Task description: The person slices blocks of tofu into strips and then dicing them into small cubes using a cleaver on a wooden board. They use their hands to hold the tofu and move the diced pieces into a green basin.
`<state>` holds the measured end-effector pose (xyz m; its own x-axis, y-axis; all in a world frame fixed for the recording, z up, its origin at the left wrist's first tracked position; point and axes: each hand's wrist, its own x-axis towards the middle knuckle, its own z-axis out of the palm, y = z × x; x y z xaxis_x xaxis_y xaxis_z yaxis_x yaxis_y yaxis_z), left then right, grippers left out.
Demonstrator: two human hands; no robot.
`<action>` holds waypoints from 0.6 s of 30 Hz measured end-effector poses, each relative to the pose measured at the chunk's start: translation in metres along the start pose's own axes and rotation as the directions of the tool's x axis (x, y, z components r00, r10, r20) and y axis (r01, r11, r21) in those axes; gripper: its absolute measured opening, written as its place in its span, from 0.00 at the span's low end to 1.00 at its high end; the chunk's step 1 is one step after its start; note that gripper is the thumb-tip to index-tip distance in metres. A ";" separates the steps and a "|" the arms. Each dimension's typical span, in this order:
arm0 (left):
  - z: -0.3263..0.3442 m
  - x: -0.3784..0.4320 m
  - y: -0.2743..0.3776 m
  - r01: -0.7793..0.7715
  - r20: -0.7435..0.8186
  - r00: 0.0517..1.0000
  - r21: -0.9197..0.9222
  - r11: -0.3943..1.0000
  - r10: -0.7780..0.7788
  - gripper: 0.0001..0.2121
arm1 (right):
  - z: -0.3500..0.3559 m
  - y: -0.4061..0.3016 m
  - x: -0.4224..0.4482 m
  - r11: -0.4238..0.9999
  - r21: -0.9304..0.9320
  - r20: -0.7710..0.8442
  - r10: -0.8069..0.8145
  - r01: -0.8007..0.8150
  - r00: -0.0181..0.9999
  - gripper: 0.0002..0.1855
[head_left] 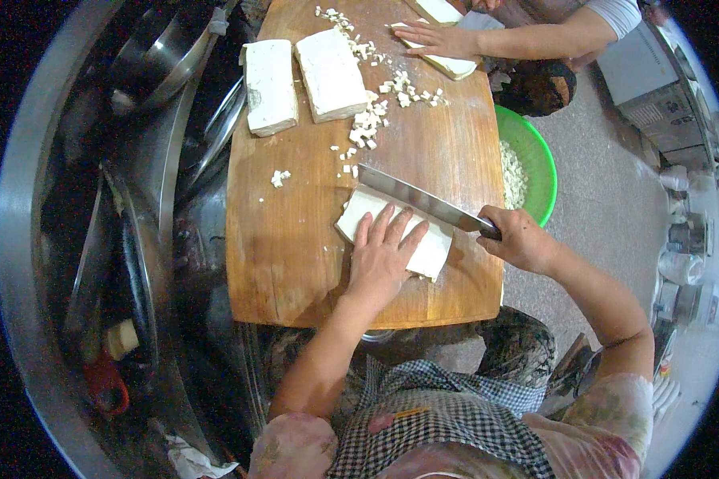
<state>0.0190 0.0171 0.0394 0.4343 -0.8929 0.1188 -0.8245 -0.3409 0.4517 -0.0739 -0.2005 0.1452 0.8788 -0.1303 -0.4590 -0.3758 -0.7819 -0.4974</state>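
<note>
On the wooden board lies a white slab, apparently tofu, set at a slant. My left hand rests flat on it, fingers spread, pointing away from me. My right hand grips the dark handle of a cleaver, whose long blade runs along the slab's far edge. Whether the blade touches the slab cannot be told. Small white cubes are scattered beyond the blade, and a little clump lies to the left. Two thick white blocks stand side by side at the far left.
A co-worker's hand rests on another slab at the board's far right. Beside the board's right edge is a green basin holding white pieces. Metal pans are at the left, and an appliance stands at the far right.
</note>
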 end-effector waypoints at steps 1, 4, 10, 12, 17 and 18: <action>0.000 -0.001 -0.001 0.000 -0.005 1.000 -0.003 1.000 0.000 0.38 | 0.000 0.001 0.002 1.000 -0.003 0.009 -0.023 0.023 1.000 0.11; 0.000 -0.001 0.000 0.000 -0.018 1.000 -0.015 1.000 -0.001 0.39 | 0.008 0.007 0.012 0.999 0.016 0.030 -0.033 0.033 0.999 0.11; -0.003 0.000 0.001 0.002 -0.035 0.999 -0.026 1.000 -0.003 0.39 | 0.036 0.017 0.026 0.999 0.030 -0.016 -0.014 0.015 1.000 0.11; -0.005 0.000 0.002 0.007 -0.016 1.000 -0.024 1.000 -0.007 0.37 | 0.034 0.017 0.025 0.998 0.051 -0.020 -0.020 0.021 1.000 0.11; 0.001 -0.002 0.000 -0.015 -0.054 0.998 -0.007 1.000 0.015 0.38 | 0.025 0.012 0.007 0.998 0.045 -0.072 -0.038 0.041 0.997 0.11; 0.001 -0.003 0.001 -0.011 -0.054 0.999 -0.010 1.000 0.010 0.38 | 0.019 0.005 0.001 0.997 0.044 -0.118 -0.050 0.055 0.992 0.11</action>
<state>0.0166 0.0195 0.0381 0.4448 -0.8792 0.1705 -0.8253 -0.3284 0.4594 -0.0806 -0.1929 0.1277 0.9250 -0.1624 -0.3435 -0.3392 -0.7602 -0.5541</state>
